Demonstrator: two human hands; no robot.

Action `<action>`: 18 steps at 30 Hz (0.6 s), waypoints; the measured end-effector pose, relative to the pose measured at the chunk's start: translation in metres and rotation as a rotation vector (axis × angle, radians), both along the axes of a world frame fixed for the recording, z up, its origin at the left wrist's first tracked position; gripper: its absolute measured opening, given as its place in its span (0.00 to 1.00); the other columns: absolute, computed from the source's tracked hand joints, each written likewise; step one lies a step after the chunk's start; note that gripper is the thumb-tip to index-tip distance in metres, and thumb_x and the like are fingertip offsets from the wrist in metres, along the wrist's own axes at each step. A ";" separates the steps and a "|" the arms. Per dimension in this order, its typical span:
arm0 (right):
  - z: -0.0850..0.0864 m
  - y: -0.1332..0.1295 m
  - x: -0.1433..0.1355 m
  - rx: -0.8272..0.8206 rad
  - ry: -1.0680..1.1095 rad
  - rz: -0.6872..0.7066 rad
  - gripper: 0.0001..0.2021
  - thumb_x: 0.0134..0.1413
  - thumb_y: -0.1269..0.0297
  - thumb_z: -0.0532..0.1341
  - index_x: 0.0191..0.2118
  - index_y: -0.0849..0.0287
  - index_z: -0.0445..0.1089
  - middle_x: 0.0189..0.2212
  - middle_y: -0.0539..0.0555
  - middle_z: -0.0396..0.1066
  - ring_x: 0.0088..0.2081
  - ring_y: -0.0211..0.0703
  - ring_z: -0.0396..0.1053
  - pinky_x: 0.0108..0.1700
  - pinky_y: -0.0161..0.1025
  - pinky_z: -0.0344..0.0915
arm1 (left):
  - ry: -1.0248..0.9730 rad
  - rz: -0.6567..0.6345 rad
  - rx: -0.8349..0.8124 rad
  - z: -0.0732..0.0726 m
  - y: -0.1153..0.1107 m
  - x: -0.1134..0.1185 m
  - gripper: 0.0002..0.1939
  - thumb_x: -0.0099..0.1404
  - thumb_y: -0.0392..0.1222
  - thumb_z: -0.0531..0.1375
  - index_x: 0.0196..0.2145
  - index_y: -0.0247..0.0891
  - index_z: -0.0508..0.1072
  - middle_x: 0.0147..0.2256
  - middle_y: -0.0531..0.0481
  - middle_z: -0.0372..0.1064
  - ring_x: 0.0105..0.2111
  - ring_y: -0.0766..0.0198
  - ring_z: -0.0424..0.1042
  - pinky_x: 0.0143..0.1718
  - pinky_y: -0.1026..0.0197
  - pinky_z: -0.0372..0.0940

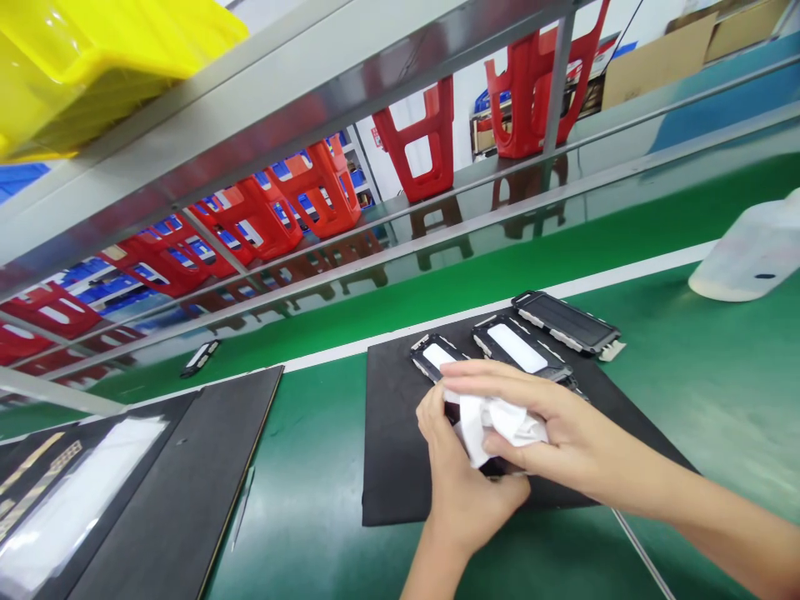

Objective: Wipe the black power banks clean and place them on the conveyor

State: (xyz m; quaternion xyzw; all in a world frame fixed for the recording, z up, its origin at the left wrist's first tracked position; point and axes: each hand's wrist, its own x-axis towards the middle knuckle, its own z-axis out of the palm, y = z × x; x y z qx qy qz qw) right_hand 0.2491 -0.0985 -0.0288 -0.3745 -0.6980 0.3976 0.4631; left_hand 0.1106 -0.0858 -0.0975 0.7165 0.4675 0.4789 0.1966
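Over the front of the black mat (397,450), my left hand (456,479) is closed around a dark flat piece (451,410), mostly covered by fingers and cloth. My right hand (556,412) grips a crumpled white wipe (493,423) and presses it against that piece. Just beyond my hands lie black casings on the mat: one with a white panel (434,354), another with a larger white panel (516,347), and a third with a plain dark face (567,322). My fingers partly hide the nearer casings.
A translucent white bottle (741,254) stands at right. Another black board (168,492) at left bears clear plastic sheets (75,508). A small black casing (200,358) lies on the green belt (300,321). A metal rail (262,117), red holders (422,146) and a yellow bin (106,67) are beyond.
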 end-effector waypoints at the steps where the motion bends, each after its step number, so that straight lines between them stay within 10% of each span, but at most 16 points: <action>1: -0.003 0.000 0.000 -0.076 0.004 -0.002 0.22 0.55 0.66 0.60 0.55 0.42 0.65 0.59 0.50 0.60 0.61 0.49 0.54 0.59 0.46 0.57 | 0.020 -0.016 0.010 0.000 0.000 -0.001 0.46 0.36 0.29 0.63 0.55 0.43 0.54 0.48 0.43 0.61 0.47 0.48 0.66 0.44 0.45 0.67; 8: 0.006 0.013 0.000 -0.211 0.043 0.006 0.12 0.60 0.57 0.55 0.41 0.54 0.74 0.40 0.53 0.67 0.43 0.44 0.67 0.45 0.40 0.65 | 0.193 -0.076 0.059 0.007 -0.003 -0.008 0.45 0.39 0.28 0.59 0.56 0.42 0.51 0.47 0.42 0.59 0.49 0.47 0.63 0.47 0.42 0.64; 13: -0.007 0.036 0.010 -0.320 0.243 -0.244 0.13 0.59 0.56 0.55 0.33 0.59 0.70 0.23 0.48 0.63 0.23 0.36 0.59 0.25 0.33 0.57 | 0.386 -0.217 0.147 0.020 -0.003 -0.013 0.47 0.42 0.30 0.58 0.59 0.42 0.44 0.51 0.41 0.58 0.53 0.48 0.59 0.53 0.42 0.59; 18: -0.017 0.007 0.015 0.067 -0.026 -0.331 0.07 0.58 0.62 0.55 0.38 0.53 0.69 0.33 0.52 0.67 0.31 0.42 0.64 0.32 0.37 0.61 | 0.525 -0.225 0.069 0.029 0.009 -0.021 0.50 0.42 0.29 0.56 0.62 0.43 0.40 0.54 0.39 0.57 0.55 0.46 0.57 0.54 0.39 0.57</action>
